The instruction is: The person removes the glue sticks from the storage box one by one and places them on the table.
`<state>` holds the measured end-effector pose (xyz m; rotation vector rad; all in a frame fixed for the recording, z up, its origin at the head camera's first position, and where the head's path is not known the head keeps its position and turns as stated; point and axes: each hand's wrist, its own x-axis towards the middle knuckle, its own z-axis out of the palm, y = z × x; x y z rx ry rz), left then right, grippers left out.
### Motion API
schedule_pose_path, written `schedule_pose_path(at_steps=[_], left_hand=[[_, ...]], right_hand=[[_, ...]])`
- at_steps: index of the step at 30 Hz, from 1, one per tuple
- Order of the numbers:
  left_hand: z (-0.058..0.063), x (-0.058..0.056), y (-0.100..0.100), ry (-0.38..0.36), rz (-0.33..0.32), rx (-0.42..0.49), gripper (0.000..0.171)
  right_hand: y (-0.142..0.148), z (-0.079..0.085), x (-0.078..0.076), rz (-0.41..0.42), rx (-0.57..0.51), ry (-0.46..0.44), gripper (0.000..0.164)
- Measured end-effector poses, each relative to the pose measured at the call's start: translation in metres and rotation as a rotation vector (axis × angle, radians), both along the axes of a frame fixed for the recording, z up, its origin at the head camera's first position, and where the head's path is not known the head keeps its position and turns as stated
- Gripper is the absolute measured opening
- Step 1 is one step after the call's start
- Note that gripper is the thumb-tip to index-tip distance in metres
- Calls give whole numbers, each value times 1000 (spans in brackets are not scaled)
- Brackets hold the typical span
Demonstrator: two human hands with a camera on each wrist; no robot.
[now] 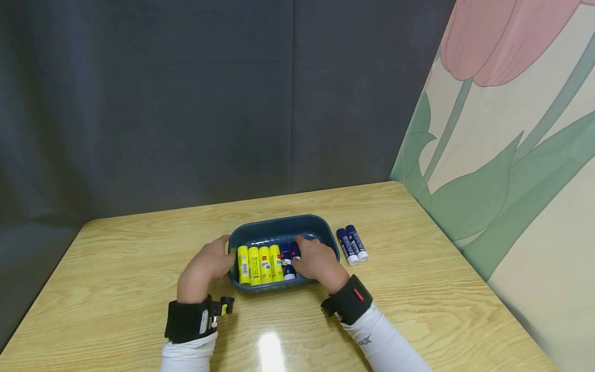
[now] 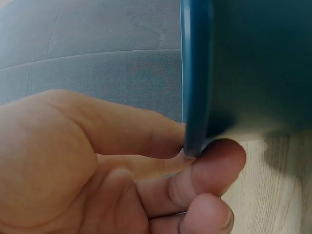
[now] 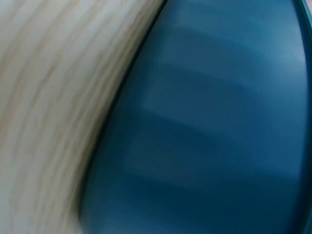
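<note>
A dark blue plastic basket [image 1: 274, 226] stands on the table, holding a row of yellow glue sticks [image 1: 265, 264] and blue glue sticks [image 1: 286, 262]. My left hand [image 1: 211, 263] pinches its left rim [image 2: 195, 78] between thumb and fingers, as the left wrist view shows up close. Inside the basket, at the right end of the row, my right hand [image 1: 318, 259] grips a blue glue stick [image 1: 295, 250], mostly hidden by the fingers. Only the basket's outer wall [image 3: 209, 122] and wood appear in the right wrist view; the hand itself is out of that frame.
Two blue glue sticks with white ends [image 1: 352, 244] lie side by side on the wooden table [image 1: 116, 279], right of the basket. A dark grey curtain [image 1: 186, 103] hangs behind the table. Along the right edge runs a wall with a tulip picture [image 1: 525, 181].
</note>
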<state>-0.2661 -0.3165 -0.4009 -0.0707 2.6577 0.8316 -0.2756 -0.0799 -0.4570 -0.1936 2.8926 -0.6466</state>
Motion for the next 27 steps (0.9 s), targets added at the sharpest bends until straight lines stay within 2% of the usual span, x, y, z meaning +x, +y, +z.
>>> schedule_pose_path(at_steps=[27], left_hand=[[2,0,0,-16,-3,-13,62]], right_hand=[[-2,0,1,-15,-5,-24,58]])
